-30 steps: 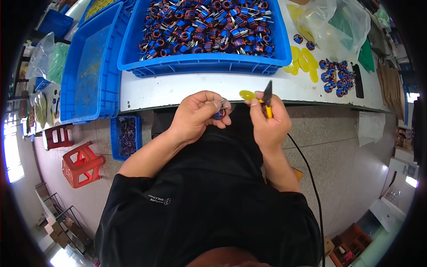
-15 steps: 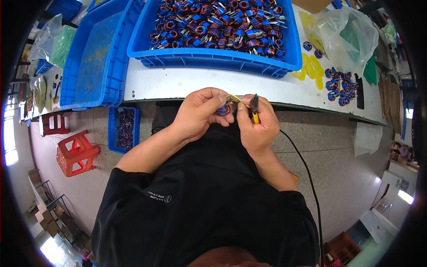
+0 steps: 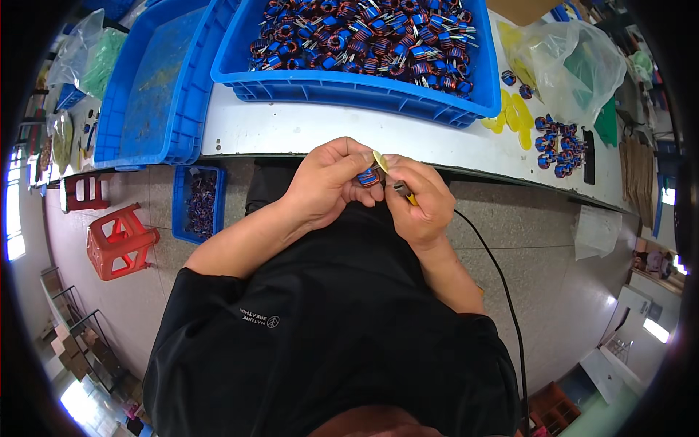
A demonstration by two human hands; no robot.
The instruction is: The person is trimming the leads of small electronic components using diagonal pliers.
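My left hand [image 3: 325, 177] is closed on a wire-wound toroidal coil [image 3: 369, 177] in blue and copper-red, just off the table's front edge. A thin yellow disc [image 3: 380, 161] stands edge-up against the coil, between the fingertips of both hands. My right hand [image 3: 421, 202] is closed around pliers [image 3: 403, 189] with dark jaws and a yellow handle, most of which its fingers hide. Its index finger touches the disc. Whether the coil's leads pass through the disc is hidden.
A blue crate [image 3: 364, 93] heaped with similar coils sits on the white table [image 3: 269, 131]. Left of it is another blue crate [image 3: 109, 131]. Yellow discs [image 3: 518, 116], a group of coils [image 3: 561, 149] and a clear bag [image 3: 575, 65] lie right. A red stool [image 3: 120, 244] stands on the floor.
The pliers' jaws have swung down from pointing up to lie low inside my right hand. The yellow disc has tilted more upright, and my right fingers have closed in towards the coil.
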